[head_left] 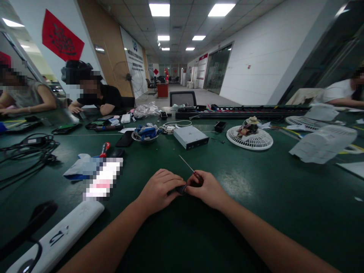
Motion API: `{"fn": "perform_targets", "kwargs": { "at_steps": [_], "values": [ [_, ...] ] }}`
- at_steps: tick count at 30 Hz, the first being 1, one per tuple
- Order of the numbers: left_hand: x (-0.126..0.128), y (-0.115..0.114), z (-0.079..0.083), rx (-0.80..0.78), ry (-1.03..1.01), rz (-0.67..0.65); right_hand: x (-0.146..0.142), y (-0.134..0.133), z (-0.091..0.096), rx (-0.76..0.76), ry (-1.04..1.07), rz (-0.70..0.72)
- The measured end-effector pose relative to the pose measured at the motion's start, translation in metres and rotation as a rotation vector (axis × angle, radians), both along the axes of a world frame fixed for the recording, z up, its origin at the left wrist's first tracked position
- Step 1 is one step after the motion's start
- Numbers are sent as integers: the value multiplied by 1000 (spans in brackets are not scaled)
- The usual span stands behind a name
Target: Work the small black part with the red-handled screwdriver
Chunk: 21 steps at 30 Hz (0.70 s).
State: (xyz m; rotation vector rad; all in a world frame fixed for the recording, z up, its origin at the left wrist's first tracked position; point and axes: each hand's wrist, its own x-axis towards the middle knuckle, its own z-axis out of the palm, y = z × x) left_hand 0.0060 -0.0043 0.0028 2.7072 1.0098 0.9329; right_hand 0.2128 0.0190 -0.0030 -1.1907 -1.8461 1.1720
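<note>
Both my hands are close together at the near middle of the green mat [244, 223]. My left hand [160, 191] is closed around a small black object [179, 189], most of which it hides. My right hand [206, 189] grips a thin screwdriver [193, 173] with a dark red handle, its steel shaft pointing up and to the left. The tip of the shaft touches nothing. The two hands touch each other around the black object.
A grey metal box [190, 137], a bowl of blue parts [146, 133], a white fan grille [249, 138] and a white plastic housing [324, 143] lie ahead. Black cables [25, 151] and a long white casing [57, 235] lie left. Co-workers [96, 93] sit across the bench.
</note>
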Motion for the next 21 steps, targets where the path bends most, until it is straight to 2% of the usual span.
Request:
{"fn": "perform_targets", "kwargs": {
  "at_steps": [13, 21],
  "values": [
    [1, -1, 4, -7, 40, -22, 3, -2, 9, 68, -117, -37],
    [0, -1, 1, -37, 84, -23, 7, -6, 17, 417, -406, -12]
  ]
}}
